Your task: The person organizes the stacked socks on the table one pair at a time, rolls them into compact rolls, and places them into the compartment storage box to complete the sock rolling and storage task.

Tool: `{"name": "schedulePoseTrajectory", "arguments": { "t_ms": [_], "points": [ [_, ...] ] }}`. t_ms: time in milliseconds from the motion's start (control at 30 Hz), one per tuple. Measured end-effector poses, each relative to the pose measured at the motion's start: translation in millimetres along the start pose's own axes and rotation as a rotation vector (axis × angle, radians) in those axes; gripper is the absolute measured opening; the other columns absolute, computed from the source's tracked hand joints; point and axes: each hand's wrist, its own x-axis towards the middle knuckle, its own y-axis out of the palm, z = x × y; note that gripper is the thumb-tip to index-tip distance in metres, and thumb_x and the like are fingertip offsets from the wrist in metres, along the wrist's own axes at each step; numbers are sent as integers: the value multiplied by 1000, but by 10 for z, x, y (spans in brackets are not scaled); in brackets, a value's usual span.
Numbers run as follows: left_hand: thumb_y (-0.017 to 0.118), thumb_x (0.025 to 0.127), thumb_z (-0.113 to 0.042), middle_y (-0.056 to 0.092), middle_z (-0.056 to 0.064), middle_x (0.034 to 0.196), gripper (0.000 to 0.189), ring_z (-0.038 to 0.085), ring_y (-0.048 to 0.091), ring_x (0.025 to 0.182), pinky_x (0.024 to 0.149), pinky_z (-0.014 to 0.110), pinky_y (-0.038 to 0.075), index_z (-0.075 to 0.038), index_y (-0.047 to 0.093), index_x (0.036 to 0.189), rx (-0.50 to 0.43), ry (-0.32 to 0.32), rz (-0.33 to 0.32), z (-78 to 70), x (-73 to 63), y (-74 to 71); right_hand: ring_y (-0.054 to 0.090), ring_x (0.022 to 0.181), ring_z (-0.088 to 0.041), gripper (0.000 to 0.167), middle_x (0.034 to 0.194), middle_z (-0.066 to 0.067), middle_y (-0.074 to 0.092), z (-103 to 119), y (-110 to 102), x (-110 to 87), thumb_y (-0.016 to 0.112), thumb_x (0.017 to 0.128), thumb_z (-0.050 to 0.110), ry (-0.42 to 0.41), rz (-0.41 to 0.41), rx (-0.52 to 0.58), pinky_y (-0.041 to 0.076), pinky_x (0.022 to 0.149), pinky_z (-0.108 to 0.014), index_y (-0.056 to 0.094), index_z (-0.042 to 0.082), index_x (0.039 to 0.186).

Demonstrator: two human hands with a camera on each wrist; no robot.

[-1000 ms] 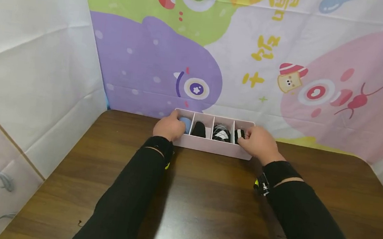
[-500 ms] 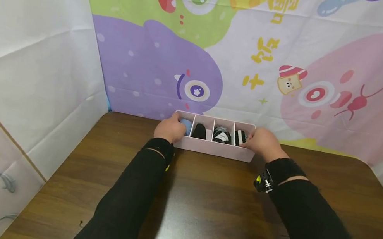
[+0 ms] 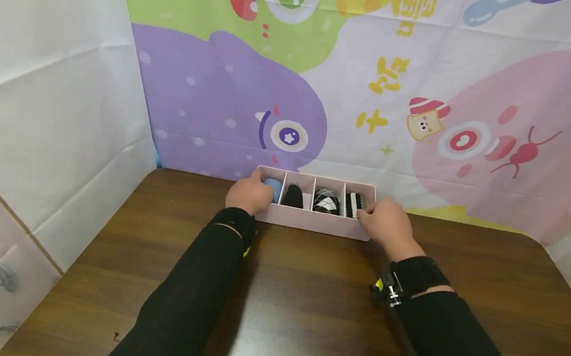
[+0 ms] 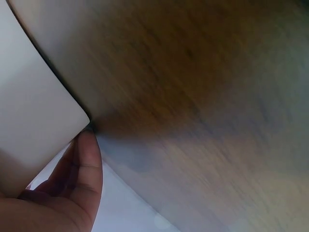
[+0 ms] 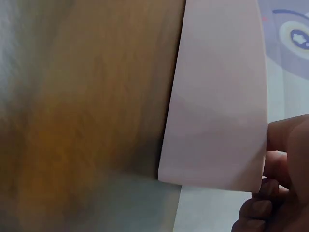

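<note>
A pale pink divided box (image 3: 312, 221) stands on the table against the back cloth. From left to right its compartments hold a light blue rolled sock (image 3: 273, 189), a black sock (image 3: 293, 197), a black-and-white argyle sock (image 3: 326, 202) and a black-and-white striped sock (image 3: 352, 205). My left hand (image 3: 249, 193) grips the box's left end; in the left wrist view its fingers (image 4: 89, 164) lie along that end wall near the bottom corner. At the opposite end my right hand (image 3: 389, 224) holds the rim, with fingers (image 5: 277, 137) over the edge and others curled by the end wall.
The brown wooden table (image 3: 293, 306) spreads in front of the box. Behind it hangs a cartoon-printed cloth (image 3: 372, 152), and a white cloth (image 3: 54, 90) closes off the left side.
My right hand has drawn back a little from the striped sock to the box's right rim, so more of the sock shows. My left hand stays at the left end.
</note>
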Motion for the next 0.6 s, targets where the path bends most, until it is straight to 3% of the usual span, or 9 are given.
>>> {"name": "schedulePoseTrajectory", "arguments": {
  "t_ms": [133,367,600],
  "points": [
    [47,91,-23,59,17,129,65,37,53,100,96,52,44,-16,39,155,-7,-2,-15,-9,3,-8,41,48,-20,57,50,2,35,9,49,-91,56,102,28,-15,-46,22,27,46,-30,43,14,48],
    [47,92,-23,59,17,129,64,38,53,101,98,54,43,-15,39,154,-18,-5,-7,5,-5,11,49,78,-28,51,95,-14,53,-6,140,-236,55,106,30,-25,-110,-1,38,61,-39,63,10,60],
    [46,92,-23,60,17,129,60,38,54,101,98,54,43,-14,41,152,-22,6,-15,15,-1,21,50,80,-28,42,97,-13,51,-28,237,-311,55,107,30,-15,-183,40,41,64,-40,80,4,87]
  ]
}}
